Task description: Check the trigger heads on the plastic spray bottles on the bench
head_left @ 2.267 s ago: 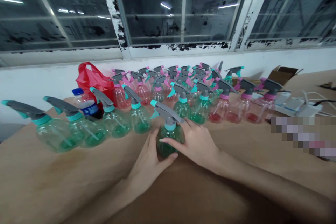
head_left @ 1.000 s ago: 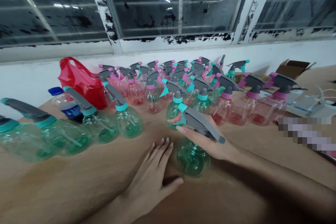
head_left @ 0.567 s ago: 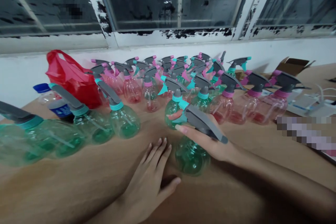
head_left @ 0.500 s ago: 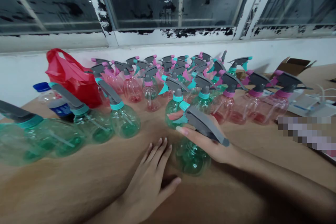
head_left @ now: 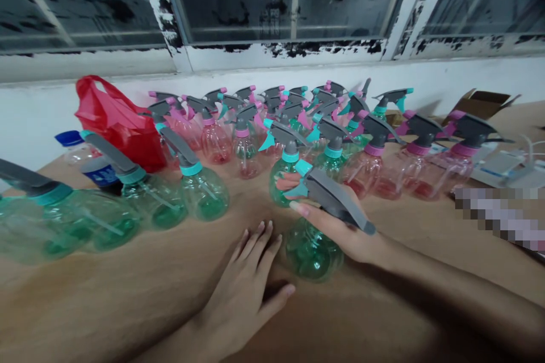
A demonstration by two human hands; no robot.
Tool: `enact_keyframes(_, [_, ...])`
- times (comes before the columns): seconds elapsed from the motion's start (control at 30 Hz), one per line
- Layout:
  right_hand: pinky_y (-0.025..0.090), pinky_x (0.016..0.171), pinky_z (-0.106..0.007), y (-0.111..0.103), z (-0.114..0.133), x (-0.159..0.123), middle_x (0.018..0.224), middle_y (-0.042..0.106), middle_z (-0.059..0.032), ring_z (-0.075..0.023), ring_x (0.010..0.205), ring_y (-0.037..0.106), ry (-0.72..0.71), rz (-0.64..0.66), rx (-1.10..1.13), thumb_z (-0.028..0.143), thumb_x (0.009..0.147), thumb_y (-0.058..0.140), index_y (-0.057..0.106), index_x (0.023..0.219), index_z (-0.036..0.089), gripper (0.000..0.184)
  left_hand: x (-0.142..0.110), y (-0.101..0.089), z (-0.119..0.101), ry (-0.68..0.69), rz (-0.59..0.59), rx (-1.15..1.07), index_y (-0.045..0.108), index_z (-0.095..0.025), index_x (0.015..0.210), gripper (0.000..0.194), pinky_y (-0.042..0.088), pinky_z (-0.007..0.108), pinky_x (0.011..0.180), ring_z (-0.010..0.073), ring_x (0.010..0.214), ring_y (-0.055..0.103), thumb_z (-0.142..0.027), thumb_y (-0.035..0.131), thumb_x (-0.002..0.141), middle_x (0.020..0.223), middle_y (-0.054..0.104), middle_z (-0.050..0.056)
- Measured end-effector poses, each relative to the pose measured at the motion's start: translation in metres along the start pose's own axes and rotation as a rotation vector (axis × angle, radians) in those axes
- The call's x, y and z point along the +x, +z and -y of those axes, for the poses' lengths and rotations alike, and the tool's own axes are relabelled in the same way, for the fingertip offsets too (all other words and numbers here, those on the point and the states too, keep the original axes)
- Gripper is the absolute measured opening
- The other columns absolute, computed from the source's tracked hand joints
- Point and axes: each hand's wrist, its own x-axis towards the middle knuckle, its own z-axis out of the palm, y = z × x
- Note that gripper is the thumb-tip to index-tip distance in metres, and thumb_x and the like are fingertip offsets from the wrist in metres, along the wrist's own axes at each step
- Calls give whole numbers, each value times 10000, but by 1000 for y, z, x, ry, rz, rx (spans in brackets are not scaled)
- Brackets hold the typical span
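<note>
My right hand (head_left: 340, 229) is wrapped round the neck of a green spray bottle (head_left: 313, 258), just under its grey and teal trigger head. The bottle's head points up and to the left, and some green liquid shows in its round base. My left hand (head_left: 244, 289) lies flat on the wooden table (head_left: 128, 306), fingers stretched out, just left of that bottle and apart from it. Behind the right hand stands another green spray bottle (head_left: 279, 178). To the left is a row of green spray bottles, the nearest one (head_left: 206, 193) with a teal collar.
Many pink and green spray bottles crowd the back by the wall, among them a pink one (head_left: 215, 142). A red plastic bag (head_left: 123, 130) and a blue-capped drink bottle (head_left: 70, 142) stand at the left. An opened cardboard box (head_left: 481, 108) sits at the back right.
Both hands keep almost the same pose, with the right still holding the green spray bottle. The view has shifted very slightly.
</note>
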Motion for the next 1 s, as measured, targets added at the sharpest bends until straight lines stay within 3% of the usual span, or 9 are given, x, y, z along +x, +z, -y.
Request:
enact_keyframes(0.23, [520,889,-316,0,0,-1,1050,670,-32,-160,912,641,6,-2,0,281,826,644,623,1087,207,272,0,0,1,0,-1,-17,358,-111,1396,652,298,504,1070,307,1358,291,-546,449,919,1479,323,159])
enact_keyframes(0.7, [514,900,-236,0,0,-2,1174,643,-32,-130,982,642,11,33,81,249,824,652,588,1161,212,345,1,-2,1,-4,38,-10,400,-107,1371,633,300,514,1069,311,1361,283,-546,451,919,1477,323,161])
enact_keyframes(1.0, [517,788,-227,-2,1,-3,1113,653,-13,-117,880,641,21,32,17,261,838,637,600,1103,230,269,1,-3,1,-9,45,-36,402,-106,1372,628,287,505,1079,306,1367,267,-536,457,919,1483,314,156])
